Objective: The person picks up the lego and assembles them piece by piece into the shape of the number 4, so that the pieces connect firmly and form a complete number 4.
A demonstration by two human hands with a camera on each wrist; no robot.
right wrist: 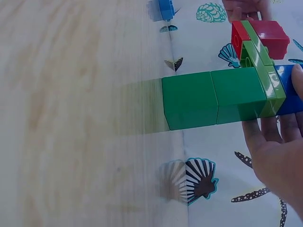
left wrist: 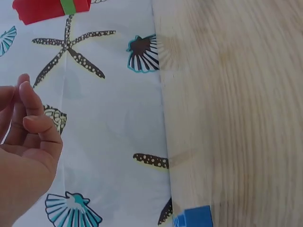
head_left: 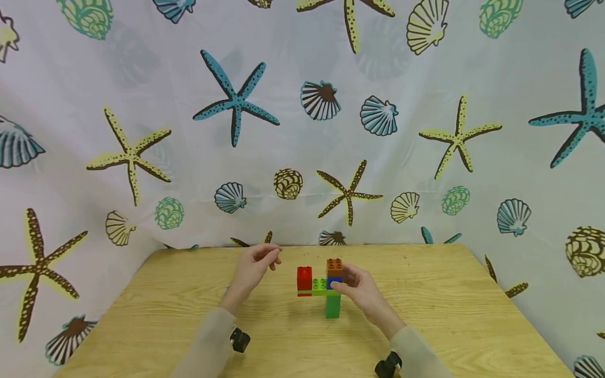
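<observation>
My right hand [head_left: 363,292] grips a toy brick build at its blue brick [head_left: 331,280], thumb in front and fingers behind. An orange-brown brick [head_left: 334,265] tops the blue one. Below them, two dark green bricks [right wrist: 213,99] form an upright column. A lime green piece [head_left: 319,285] reaches left from the column's top, carrying a red brick [head_left: 304,277] at its end; a thin red piece shows beneath that end. Left of the build, my left hand [head_left: 251,270] hovers over the table, fingers loosely curled and holding nothing. In the left wrist view, the red brick [left wrist: 47,9] appears at the top.
A loose blue brick [left wrist: 198,216] lies on the wooden table [head_left: 425,304], mostly hidden behind my left wrist in the head view. A white curtain [head_left: 293,142] printed with starfish and shells hangs along the table's far edge and sides.
</observation>
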